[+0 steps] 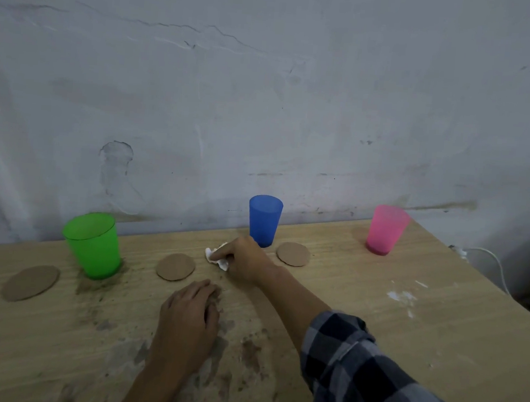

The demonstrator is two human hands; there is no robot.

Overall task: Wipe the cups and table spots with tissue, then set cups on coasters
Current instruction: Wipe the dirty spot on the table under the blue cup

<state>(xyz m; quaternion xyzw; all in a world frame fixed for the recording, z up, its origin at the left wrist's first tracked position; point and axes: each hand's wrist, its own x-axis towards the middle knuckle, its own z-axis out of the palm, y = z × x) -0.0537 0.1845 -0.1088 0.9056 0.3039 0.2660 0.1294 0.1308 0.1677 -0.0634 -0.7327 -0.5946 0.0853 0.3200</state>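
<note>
Upright along the desk's (360,305) far edge stand a green cup (93,245), a blue cup (264,220) and a pink cup (385,229), their contents not discernible. The right hand (242,258) pinches a crumpled white tissue (217,259) against the desk just before the blue cup, tissue poking past its fingertips. The left hand (189,317) lies flat, fingers together, nearer the front edge.

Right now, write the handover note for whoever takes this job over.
Right hand: pressing the tissue on the table before the blue cup.
Left hand: flat on the table, empty.
Green cup, blue cup and pink cup all stand off coasters.
Three coasters lie bare.
Left: stains near the front edge, all three cup placements.
</note>
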